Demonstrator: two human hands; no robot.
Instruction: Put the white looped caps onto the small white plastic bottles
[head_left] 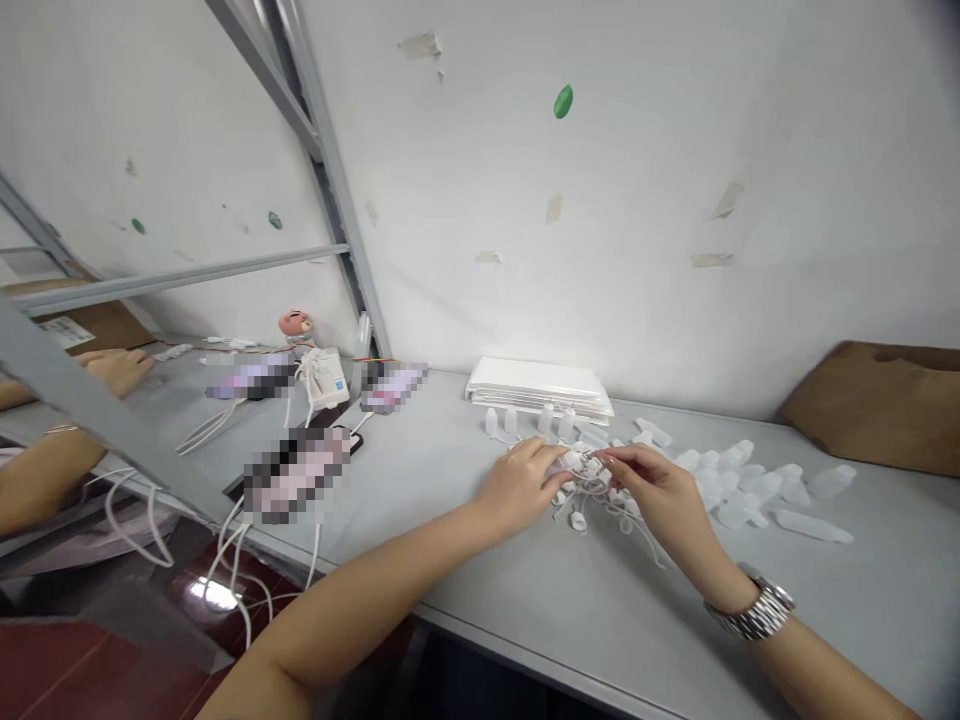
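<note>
My left hand (520, 483) and my right hand (664, 497) meet over a small heap of white caps with thin straps (592, 490) on the grey table (525, 590). Both hands have their fingers curled, and the fingertips pinch small white pieces from the heap between them. A metal watch (757, 605) sits on my right wrist. Several small translucent plastic bottles (750, 485) lie scattered just right of my right hand. A few more bottles (525, 420) stand upright behind the heap.
A flat stack of white sheets (536, 388) lies against the wall. Phones and a white charger with cables (322, 385) sit at the left. A brown cardboard piece (877, 405) lies far right. Another person's arms (60, 440) rest at the left edge, behind grey metal struts.
</note>
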